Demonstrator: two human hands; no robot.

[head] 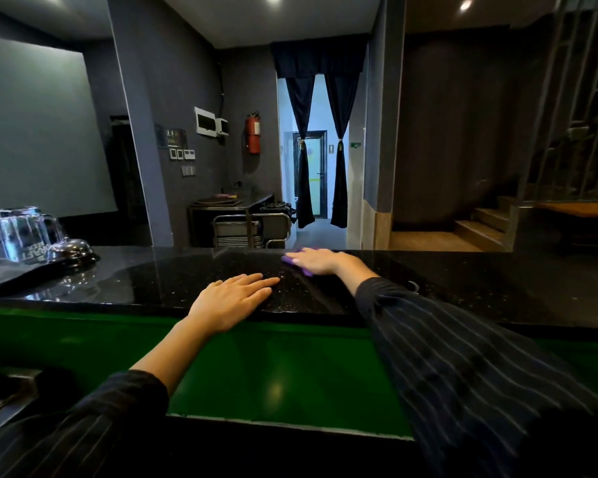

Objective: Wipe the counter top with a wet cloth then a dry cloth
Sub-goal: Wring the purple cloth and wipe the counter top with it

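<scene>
While right hand (316, 261) fingers press flat on purple cloth (296, 262), left hand (233, 300) lies flat — upturned glasses (21, 232) empty.

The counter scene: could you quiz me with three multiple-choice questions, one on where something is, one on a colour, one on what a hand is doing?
1. Where do the glasses stand?
A. far left of the counter
B. far right of the counter
C. on the stairs

2. What colour is the cloth under the right hand?
A. white
B. purple
C. red

3. How is the left hand?
A. clenched round a glass
B. flat and open on the counter
C. raised in the air

Answers:
1 A: the glasses stand at the left end of the counter.
2 B: the cloth shows purple beside the right hand.
3 B: the left hand lies palm down, holding nothing.
</scene>
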